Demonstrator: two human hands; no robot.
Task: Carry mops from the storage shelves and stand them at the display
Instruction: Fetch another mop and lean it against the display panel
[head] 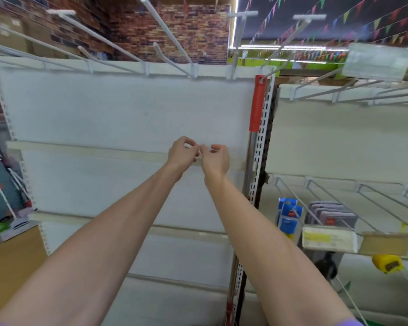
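Note:
A mop with a red grip (256,107) and a metal shaft (249,165) hangs upright from a white hook at the right edge of the white back panel (118,114). Its lower end runs down out of view at the bottom. My left hand (183,153) and my right hand (215,159) are raised side by side in front of the panel, left of the mop and apart from it. The fingers of both hands are curled and the fingertips meet between them. I see nothing held in either hand.
Long white wire hooks (165,31) jut out above the panel. The bay on the right has more hooks (327,203) with blue packets (289,217), grey packs (330,215) and a yellow item (388,263). A cardboard box (12,255) stands at lower left below teal goods (0,189).

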